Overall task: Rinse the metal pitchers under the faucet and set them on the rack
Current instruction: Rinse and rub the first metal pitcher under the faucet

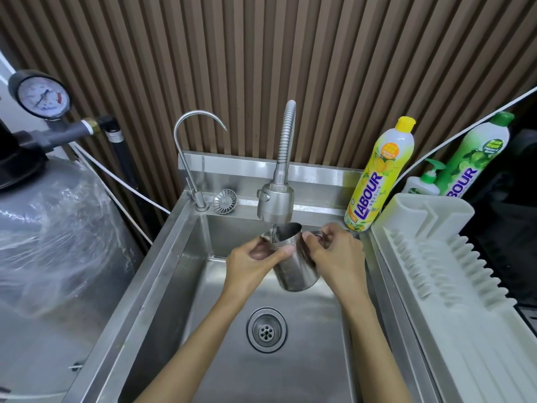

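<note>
Now pitcher (293,269) under faucet (274,205), axis tilted, mouth up and away; left grip (250,266) clamps body, right grip (334,257) clamps handle (317,235)

Metal pitcher (293,266) is held over the sink (162,274), mouth tilted under the faucet head (274,206). Left hand (251,264) grips the body; right hand (334,254) grips the handle. White rack (453,286) stands right of the sink.

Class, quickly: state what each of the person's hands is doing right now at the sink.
Left hand: grips the body of the shiny steel cylindrical pitcher near its rim.
Right hand: grips the same pitcher by its handle.
</note>
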The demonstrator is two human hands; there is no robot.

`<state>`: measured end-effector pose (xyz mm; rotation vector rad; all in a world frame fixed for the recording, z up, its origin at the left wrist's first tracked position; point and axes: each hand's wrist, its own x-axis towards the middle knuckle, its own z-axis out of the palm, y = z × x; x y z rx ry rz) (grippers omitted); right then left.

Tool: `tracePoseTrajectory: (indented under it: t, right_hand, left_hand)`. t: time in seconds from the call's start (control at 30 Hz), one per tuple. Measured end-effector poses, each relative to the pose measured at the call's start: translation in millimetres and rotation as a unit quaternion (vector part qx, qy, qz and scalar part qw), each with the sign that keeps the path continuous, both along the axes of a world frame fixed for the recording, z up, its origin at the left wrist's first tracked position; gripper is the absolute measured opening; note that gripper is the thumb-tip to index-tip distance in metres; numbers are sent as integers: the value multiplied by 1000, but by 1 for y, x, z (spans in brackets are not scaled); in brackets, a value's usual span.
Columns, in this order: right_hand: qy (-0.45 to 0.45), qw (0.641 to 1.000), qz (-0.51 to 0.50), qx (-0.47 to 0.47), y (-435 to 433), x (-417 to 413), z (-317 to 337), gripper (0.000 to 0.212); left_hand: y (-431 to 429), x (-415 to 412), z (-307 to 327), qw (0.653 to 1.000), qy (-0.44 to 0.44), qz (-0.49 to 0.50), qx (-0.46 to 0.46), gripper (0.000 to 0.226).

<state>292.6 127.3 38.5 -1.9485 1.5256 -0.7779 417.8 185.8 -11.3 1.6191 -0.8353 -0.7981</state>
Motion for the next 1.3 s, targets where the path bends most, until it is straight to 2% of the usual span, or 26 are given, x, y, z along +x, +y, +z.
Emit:
tracePoseTrajectory:
  t: [0.03,0.1,0.23,0.3,0.37,0.43,0.53,0.67,0.77,0.83,0.87,0.93,1.0,1.07,1.17,1.23,1.3]
  right_hand:
    - [-16,1000,4,-12,0,0,0,19]
    - [-106,994,13,-7,1,1,-5,21]
    - [-274,957,63,77,-5,3,-23,24]
    - [-337,924,94,155,-8,7,-33,21]
    - [-389,887,108,224,-10,11,-44,15]
    - [-414,862,114,268,-8,14,-50,13]
    - [-404,861,115,286,-4,12,-47,16]
    - [-327,915,66,228,-5,6,-34,19]
    - [-197,974,21,112,-8,2,-22,20]
    - [-112,993,4,29,-7,4,-14,22]
    - [-101,995,1,4,-5,5,-12,21]
    - [-138,990,18,-10,-4,6,-10,16]
    - [-209,976,54,17,-4,6,-14,14]
    - [-300,947,85,81,-7,9,-24,17]
    - [-439,869,114,197,-9,16,-45,17]
    - [-482,828,123,260,-8,18,-53,15]
    - [-469,824,125,293,-4,15,-55,14]
  left_hand:
    - [-2,1,-2,999,34,-14,-13,27]
    - [-8,1,-3,994,89,-28,-59,37]
    - [-15,3,0,982,111,0,-155,73]
    - [-12,7,3,984,29,26,-174,86]
    - [-8,11,10,982,-92,34,-163,87]
    - [-2,8,16,973,-165,63,-147,89]
    - [2,3,15,963,-205,135,-108,90]
    - [4,2,7,963,-222,143,-55,76]
    - [5,1,0,979,-168,112,-34,75]
    - [2,1,-4,988,-122,85,-28,71]
    - [1,0,-3,991,-105,68,-35,69]
    - [-3,2,-3,995,-77,30,-56,64]
    - [-7,3,-1,995,-48,10,-85,62]
    - [-8,5,-1,991,-44,17,-129,71]
    - [-8,8,3,975,-146,31,-162,81]
    - [-6,7,6,964,-212,50,-150,84]
    - [0,6,9,955,-263,81,-113,92]
